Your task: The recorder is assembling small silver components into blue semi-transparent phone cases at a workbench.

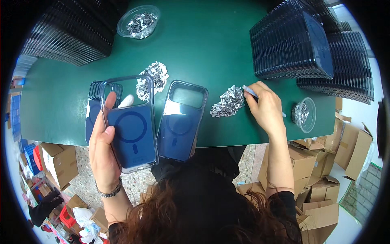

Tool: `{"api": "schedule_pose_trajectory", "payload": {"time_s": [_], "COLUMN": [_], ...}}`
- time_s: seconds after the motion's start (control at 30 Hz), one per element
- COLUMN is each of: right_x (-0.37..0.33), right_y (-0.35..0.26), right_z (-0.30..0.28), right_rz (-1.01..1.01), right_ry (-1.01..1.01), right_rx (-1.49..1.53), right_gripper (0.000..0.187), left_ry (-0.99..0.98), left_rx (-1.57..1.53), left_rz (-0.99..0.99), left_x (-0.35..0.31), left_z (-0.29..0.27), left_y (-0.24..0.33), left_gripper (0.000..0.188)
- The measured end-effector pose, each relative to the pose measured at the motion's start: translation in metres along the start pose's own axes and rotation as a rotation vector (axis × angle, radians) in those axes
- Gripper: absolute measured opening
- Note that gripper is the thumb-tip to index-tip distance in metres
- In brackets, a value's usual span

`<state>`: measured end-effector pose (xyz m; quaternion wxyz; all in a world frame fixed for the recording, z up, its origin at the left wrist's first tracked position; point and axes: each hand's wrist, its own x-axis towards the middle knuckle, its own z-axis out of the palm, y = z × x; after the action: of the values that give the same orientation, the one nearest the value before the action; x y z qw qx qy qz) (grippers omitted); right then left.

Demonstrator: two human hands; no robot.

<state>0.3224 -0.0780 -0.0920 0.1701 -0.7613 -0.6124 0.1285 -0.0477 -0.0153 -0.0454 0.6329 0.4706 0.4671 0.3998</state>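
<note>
My left hand (102, 140) grips a translucent blue phone case (136, 148) by its side, raised above the table's front edge. The case has a clear frame, a dark ring and a short bar on its back. A white cover (127, 101), seemingly on a fingertip, shows through its upper opening. My right hand (263, 103) is closed around a slim pale pen-like tool (250, 91), its tip beside a pile of small silver-and-white pieces (229, 102). Between my hands lies a second blue phone case (180, 126). More cases (92, 112) stand stacked behind my left hand.
Another pile of small pieces (156, 75) lies behind the held case. Clear bowls of pieces stand at the back (139, 24) and at the right edge (304, 114). Tall stacks of cases rise at back left (77, 32) and right (288, 44). Cardboard boxes (321, 183) crowd the floor.
</note>
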Motion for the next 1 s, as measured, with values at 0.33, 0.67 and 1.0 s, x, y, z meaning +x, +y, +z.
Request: {"api": "schedule_pose_trajectory", "payload": {"time_s": [0.33, 0.67, 1.0], "right_x": [-0.019, -0.026, -0.02], "right_y": [0.004, 0.017, 0.012], "right_z": [0.007, 0.0, 0.008], "right_rz": [-0.008, 0.128, 0.156], "right_ry": [0.078, 0.044, 0.112], "right_rx": [-0.185, 0.105, 0.059], "right_gripper": [0.007, 0.015, 0.014], "left_ry": [0.139, 0.093, -0.024], "left_rx": [0.655, 0.753, 0.791], "left_rz": [0.205, 0.151, 0.342], "left_x": [-0.007, -0.009, -0.003], "left_z": [-0.009, 0.007, 0.018], "left_y": [-0.017, -0.009, -0.002], "left_gripper": [0.041, 0.016, 0.014]}}
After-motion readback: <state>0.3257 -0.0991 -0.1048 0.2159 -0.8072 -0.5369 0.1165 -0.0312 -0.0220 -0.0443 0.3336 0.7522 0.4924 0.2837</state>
